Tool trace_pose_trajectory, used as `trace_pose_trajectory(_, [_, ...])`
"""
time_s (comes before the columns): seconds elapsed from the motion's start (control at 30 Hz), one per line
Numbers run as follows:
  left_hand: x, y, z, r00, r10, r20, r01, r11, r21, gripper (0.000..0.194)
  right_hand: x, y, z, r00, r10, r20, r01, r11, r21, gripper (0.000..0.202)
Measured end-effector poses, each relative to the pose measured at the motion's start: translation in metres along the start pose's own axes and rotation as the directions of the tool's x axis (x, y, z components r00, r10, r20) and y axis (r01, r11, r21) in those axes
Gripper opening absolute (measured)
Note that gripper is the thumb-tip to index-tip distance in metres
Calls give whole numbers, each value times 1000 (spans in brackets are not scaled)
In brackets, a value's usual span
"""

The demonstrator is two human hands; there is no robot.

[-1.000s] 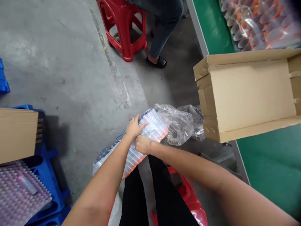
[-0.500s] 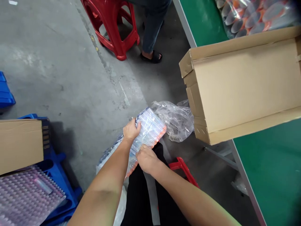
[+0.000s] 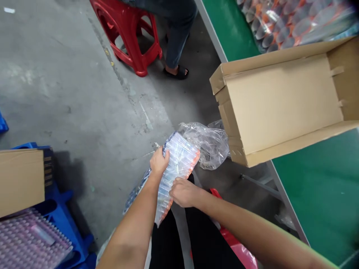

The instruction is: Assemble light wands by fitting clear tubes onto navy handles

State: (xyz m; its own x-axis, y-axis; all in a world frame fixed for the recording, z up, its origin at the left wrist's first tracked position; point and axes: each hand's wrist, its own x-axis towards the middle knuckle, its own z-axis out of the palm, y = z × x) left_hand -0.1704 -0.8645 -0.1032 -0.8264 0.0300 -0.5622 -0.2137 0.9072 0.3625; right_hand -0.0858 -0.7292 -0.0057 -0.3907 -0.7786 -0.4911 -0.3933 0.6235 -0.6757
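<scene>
A clear plastic bag packed with rows of clear tubes with orange ends (image 3: 181,153) lies slanted in front of my legs. My left hand (image 3: 159,161) grips its upper left edge, where dark blue ends show through the film. My right hand (image 3: 183,191) is closed at the bag's lower right edge, near the orange ends, with its fingertips curled on the plastic. Crumpled clear plastic film (image 3: 210,147) spreads beyond the bag's right end. Both forearms cover part of the bag's lower portion.
An open cardboard box (image 3: 283,108) overhangs the edge of a green table (image 3: 325,186). Bagged tubes (image 3: 283,26) lie behind it. A person's leg (image 3: 176,41) and a red stool (image 3: 134,41) are ahead. At left, a carton (image 3: 21,181) and tube-filled pack (image 3: 30,239) rest on a blue pallet (image 3: 60,201).
The bag of tubes has shifted slightly right and turned a little, with both hands moving along on it. My view has shifted slightly; more of the box's inside shows.
</scene>
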Motion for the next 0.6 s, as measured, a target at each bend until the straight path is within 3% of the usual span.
trace_pose_trajectory(0.13, [16,1,-14,994,105,41,-102,993,-60,50,26,43,-13,991,-118,61,123,990,-70,16])
trace_pose_trajectory(0.27, [50,36,-17,979,199,34,-198,979,-47,62,45,60,-23,985,-100,141,111,991,-73,17])
trace_pose_trajectory(0.4, [69,73,0,989,145,-9,-144,989,32,62,52,45,-26,974,-96,206,101,995,-15,18])
trace_pose_trajectory(0.53, [65,81,10,996,62,-66,-54,993,105,45,44,19,-29,972,12,235,-15,1000,11,6])
trace_pose_trajectory(0.6, [62,81,10,996,49,-77,-39,991,129,42,31,7,-29,977,60,206,-64,998,14,12])
